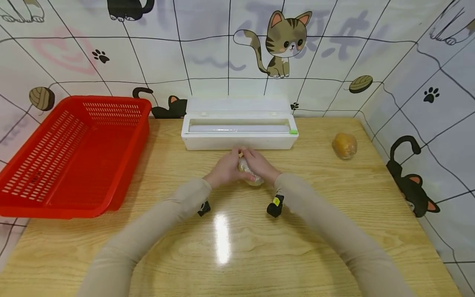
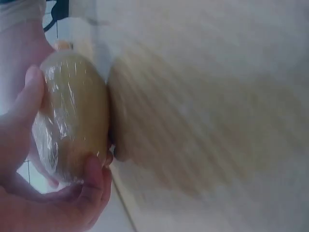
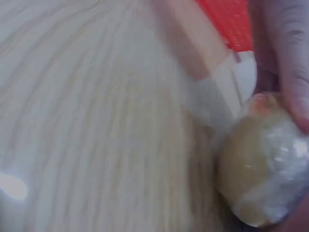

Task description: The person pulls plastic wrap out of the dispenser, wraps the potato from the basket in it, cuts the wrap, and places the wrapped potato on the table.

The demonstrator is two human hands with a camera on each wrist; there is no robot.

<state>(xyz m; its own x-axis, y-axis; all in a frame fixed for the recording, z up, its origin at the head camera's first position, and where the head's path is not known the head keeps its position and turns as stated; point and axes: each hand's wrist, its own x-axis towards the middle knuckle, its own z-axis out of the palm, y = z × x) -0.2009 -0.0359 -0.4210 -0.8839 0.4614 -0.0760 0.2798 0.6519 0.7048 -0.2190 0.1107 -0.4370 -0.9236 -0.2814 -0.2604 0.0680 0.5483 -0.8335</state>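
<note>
An oval yellow-brown potato-like item is wrapped in shiny cling film, held between both hands just in front of a white box. My left hand grips it, thumb on one side and curled fingers on the other, as the left wrist view shows on the wrapped item. On its other side my right hand holds it too. The right wrist view shows right-hand fingers against the crinkled film of the item; the rest of that hand is cut off.
Behind the hands stands the white cling film dispenser, lid up, a roll inside and a green slider at its right. A red basket is at left. A round orange-yellow film-wrapped item lies at right on the wooden table.
</note>
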